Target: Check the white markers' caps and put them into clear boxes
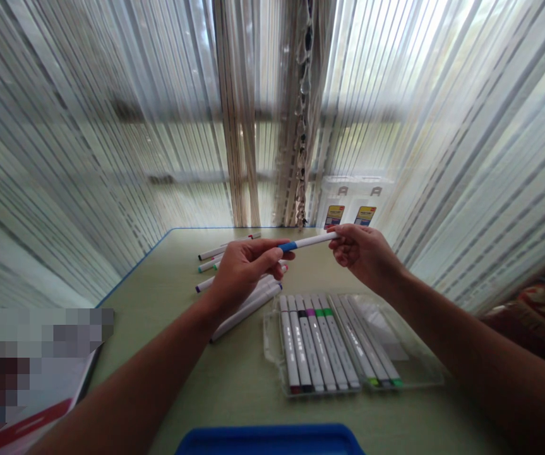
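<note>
Both my hands hold one white marker with a blue band (307, 242) level above the table. My left hand (246, 268) pinches its blue end between thumb and fingers. My right hand (360, 251) grips the other end with closed fingers. Below them lies a clear plastic case (421, 373) with several white markers (319, 344) laid side by side in it. More loose markers (227, 251) lie on the table under and behind my left hand.
A pale green table (234, 385) meets striped sheer curtains (87, 158) on three sides. Two clear marker boxes (352, 202) stand at the far edge. A blue tray rim (269, 440) shows at the near edge, and a red-and-white paper (30, 426) lies lower left.
</note>
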`<act>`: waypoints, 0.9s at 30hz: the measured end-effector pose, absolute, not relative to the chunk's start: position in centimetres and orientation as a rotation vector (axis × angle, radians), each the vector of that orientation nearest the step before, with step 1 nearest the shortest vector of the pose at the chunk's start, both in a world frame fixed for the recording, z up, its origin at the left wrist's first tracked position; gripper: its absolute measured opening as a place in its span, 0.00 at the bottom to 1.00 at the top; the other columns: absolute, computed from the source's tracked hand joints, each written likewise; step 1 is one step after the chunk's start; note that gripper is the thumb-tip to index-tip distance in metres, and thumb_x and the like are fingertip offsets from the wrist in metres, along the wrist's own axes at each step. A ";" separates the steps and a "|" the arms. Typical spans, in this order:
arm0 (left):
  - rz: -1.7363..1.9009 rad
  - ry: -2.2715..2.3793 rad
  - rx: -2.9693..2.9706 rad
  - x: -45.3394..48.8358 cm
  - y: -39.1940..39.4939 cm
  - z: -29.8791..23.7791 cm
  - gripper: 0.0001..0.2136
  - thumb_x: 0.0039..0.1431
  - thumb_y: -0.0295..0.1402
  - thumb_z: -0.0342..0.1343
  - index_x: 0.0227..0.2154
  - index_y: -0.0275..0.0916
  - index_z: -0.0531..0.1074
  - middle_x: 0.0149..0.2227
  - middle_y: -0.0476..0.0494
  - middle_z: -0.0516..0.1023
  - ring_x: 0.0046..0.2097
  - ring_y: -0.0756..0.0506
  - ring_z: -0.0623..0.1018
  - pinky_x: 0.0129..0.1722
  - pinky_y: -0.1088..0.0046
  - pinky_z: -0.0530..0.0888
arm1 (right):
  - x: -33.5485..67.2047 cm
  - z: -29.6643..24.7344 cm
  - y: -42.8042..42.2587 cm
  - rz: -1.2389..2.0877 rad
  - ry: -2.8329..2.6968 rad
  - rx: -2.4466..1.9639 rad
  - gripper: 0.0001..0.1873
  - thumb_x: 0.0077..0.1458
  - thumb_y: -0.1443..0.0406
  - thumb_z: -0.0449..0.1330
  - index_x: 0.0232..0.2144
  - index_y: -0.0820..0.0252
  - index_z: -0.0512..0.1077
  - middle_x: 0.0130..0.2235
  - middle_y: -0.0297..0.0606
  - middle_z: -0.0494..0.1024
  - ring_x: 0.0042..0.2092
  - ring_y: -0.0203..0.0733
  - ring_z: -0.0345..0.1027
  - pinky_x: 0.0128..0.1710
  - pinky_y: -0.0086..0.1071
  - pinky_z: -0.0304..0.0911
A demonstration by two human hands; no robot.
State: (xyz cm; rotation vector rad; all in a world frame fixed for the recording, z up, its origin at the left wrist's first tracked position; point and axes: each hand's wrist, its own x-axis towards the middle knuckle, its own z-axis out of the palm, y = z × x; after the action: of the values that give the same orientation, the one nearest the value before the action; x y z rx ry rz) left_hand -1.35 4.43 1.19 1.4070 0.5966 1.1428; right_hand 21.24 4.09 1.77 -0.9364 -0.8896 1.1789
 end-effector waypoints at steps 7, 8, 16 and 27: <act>1.147 0.590 1.246 -1.3 4.6 1.4 0.09 0.54 0.29 0.63 0.37 0.31 0.82 0.32 0.38 0.84 0.24 0.53 0.76 0.27 0.78 0.75 | 20.9 1.9 3.7 1.141 -0.929 -0.928 0.04 0.47 0.68 0.65 0.27 0.66 0.78 0.21 0.37 0.77 0.17 0.30 0.65 0.14 0.21 0.57; 1.149 0.590 1.241 -1.3 4.6 1.4 0.09 0.54 0.29 0.63 0.36 0.31 0.82 0.32 0.38 0.84 0.24 0.53 0.76 0.27 0.78 0.75 | 20.9 2.0 3.7 1.136 -0.937 -0.925 0.04 0.47 0.67 0.66 0.27 0.66 0.78 0.21 0.37 0.77 0.17 0.30 0.65 0.13 0.21 0.57; 1.155 0.667 1.258 -1.4 4.8 1.1 0.09 0.51 0.29 0.66 0.35 0.31 0.82 0.30 0.41 0.82 0.24 0.54 0.74 0.26 0.78 0.74 | 20.8 2.0 3.4 1.122 -1.013 -0.903 0.05 0.47 0.65 0.67 0.26 0.63 0.78 0.21 0.37 0.78 0.17 0.31 0.66 0.14 0.23 0.57; 1.186 0.734 1.283 -1.3 5.0 0.8 0.10 0.49 0.32 0.69 0.30 0.31 0.76 0.27 0.45 0.80 0.25 0.52 0.76 0.26 0.75 0.75 | 20.5 1.5 3.1 1.105 -1.202 -0.868 0.08 0.48 0.63 0.70 0.26 0.62 0.78 0.23 0.38 0.80 0.18 0.33 0.69 0.14 0.24 0.60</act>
State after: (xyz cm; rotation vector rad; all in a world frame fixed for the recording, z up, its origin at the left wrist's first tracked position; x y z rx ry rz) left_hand -1.26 4.96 0.79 1.2828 0.7340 1.1860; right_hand 20.50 3.06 1.51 -0.8680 -1.2019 1.1045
